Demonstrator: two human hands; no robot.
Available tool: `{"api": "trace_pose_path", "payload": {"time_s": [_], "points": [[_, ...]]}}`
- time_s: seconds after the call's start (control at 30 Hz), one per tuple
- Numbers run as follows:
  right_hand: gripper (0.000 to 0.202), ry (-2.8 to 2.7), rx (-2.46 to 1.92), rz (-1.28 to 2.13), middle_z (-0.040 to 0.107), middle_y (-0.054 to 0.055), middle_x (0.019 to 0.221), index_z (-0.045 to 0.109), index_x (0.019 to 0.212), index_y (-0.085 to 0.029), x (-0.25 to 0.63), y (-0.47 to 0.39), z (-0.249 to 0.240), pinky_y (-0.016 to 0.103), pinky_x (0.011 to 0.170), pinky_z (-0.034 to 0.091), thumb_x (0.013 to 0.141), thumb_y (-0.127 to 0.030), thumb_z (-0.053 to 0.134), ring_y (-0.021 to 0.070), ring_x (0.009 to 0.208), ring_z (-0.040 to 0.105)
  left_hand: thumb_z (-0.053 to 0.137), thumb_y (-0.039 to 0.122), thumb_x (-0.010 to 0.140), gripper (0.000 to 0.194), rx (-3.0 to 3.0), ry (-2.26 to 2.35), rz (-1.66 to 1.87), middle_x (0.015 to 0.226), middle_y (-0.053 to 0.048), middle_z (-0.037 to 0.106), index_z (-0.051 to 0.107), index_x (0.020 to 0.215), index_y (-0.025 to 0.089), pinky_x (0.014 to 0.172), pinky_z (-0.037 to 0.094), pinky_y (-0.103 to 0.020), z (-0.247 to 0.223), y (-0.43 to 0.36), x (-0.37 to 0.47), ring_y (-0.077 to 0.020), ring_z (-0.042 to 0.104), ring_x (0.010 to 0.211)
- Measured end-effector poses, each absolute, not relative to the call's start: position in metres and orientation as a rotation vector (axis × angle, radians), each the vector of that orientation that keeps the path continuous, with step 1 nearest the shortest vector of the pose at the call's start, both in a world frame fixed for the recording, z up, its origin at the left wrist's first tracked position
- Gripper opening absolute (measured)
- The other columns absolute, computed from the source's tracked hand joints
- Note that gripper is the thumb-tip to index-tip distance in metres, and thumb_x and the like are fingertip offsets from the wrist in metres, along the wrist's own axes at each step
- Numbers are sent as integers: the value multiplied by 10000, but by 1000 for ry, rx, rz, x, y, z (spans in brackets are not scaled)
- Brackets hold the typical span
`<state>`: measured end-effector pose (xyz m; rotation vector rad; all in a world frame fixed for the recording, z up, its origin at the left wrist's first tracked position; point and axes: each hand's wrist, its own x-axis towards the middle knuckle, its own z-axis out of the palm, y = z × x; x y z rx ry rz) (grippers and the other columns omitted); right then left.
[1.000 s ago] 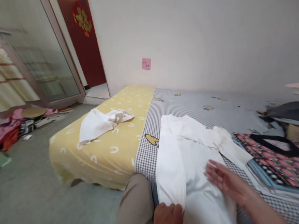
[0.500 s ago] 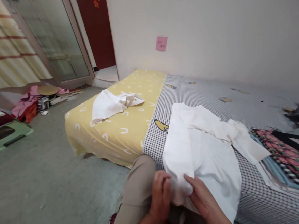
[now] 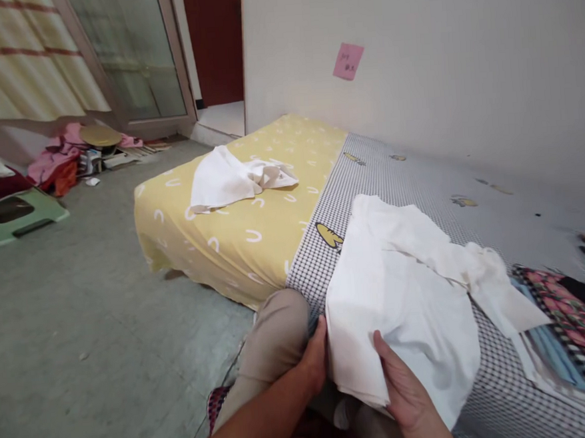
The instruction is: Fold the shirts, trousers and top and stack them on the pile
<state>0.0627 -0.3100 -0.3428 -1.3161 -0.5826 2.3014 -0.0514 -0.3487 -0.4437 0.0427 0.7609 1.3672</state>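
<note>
A white garment lies over the near edge of the checked sheet, its left part folded into a long flat strip and one sleeve stretched to the right. My right hand grips the strip's right edge near its lower end, thumb on top. At the strip's left edge is my left hand, thumb up against the cloth, its other fingers hidden; whether it grips cannot be made out. Another white cloth rests crumpled on the yellow sheet.
Folded clothes, a flowered one on top, lie on the bed at the right. A green stool and a pink pile stand on the floor at left. My bent knee touches the bed edge.
The view has shifted, so the room appears further left and higher. The strip's lower end, bunched between my hands before, now hangs flat. My left hand has moved to its left edge.
</note>
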Motion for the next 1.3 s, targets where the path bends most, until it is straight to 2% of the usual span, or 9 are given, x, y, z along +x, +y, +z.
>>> {"api": "trace_pose_path", "payload": {"time_s": [0.1, 0.17, 0.33, 0.47, 0.57, 0.67, 0.87, 0.97, 1.3], "points": [[610, -597, -1375, 2305, 781, 129, 1012, 713, 1136, -144, 61, -308, -348, 513, 956, 562, 592, -342, 905, 362, 1062, 702, 410, 791, 820, 780, 53, 593, 1333, 1232, -129, 720, 656, 1234, 178, 1138, 385, -495, -434, -347, -52, -325, 605, 1242], [587, -604, -1390, 2317, 778, 129, 1028, 711, 1145, -145, 61, -306, -351, 518, 964, 558, 622, -346, 884, 359, 1074, 698, 377, 808, 814, 820, 26, 529, 1303, 1212, -132, 729, 638, 1261, 173, 1116, 412, -510, -428, -349, -54, -323, 635, 1199], [557, -540, -1347, 2362, 751, 132, 1134, 700, 1170, -153, 62, -303, -356, 505, 1003, 545, 698, -423, 821, 343, 1155, 662, 212, 830, 831, 916, -58, 552, 1186, 1121, -152, 750, 679, 1164, 115, 1030, 461, -550, -408, -362, -58, -345, 664, 1142], [514, -492, -1349, 2318, 757, 122, 1122, 706, 1133, -141, 60, -307, -355, 460, 1008, 552, 680, -332, 853, 324, 1149, 667, 195, 780, 871, 870, -50, 560, 1220, 1041, -136, 764, 694, 1088, 101, 960, 474, -586, -395, -368, -61, -355, 678, 1097], [609, -519, -1369, 2242, 761, 118, 1110, 677, 1197, -139, 60, -311, -352, 451, 979, 569, 645, -285, 890, 324, 1100, 690, 300, 721, 889, 761, -93, 522, 1264, 1019, -133, 768, 688, 1084, 97, 949, 485, -572, -396, -369, -62, -346, 688, 1071], [764, -613, -1375, 2154, 766, 106, 1096, 597, 1335, -165, 63, -316, -350, 458, 952, 575, 644, -281, 902, 321, 1049, 709, 482, 663, 852, 661, -152, 515, 1297, 1030, -157, 768, 679, 1118, 90, 965, 508, -493, -402, -373, -63, -316, 697, 1051], [827, -748, -1285, 2198, 750, 129, 1141, 502, 1444, -182, 71, -327, -354, 465, 946, 554, 718, -341, 865, 319, 1038, 708, 879, 428, 618, 649, 27, 672, 1505, 1043, -149, 768, 676, 1155, 125, 871, 531, -364, -405, -385, -63, -269, 709, 920], [849, -751, -1262, 2202, 750, 139, 1135, 492, 1448, -172, 71, -330, -359, 462, 915, 559, 712, -373, 864, 327, 1017, 713, 921, 410, 543, 659, 52, 822, 1467, 949, -146, 778, 695, 1080, 102, 770, 528, -334, -405, -388, -62, -244, 703, 811], [804, -834, -1160, 2123, 719, 108, 1214, 516, 1390, -196, 75, -334, -367, 458, 929, 546, 682, -343, 868, 316, 1093, 678, 874, 485, 611, 646, 59, 979, 1446, 885, -142, 780, 666, 1073, 84, 650, 491, -299, -404, -389, -64, -215, 687, 710]]}}
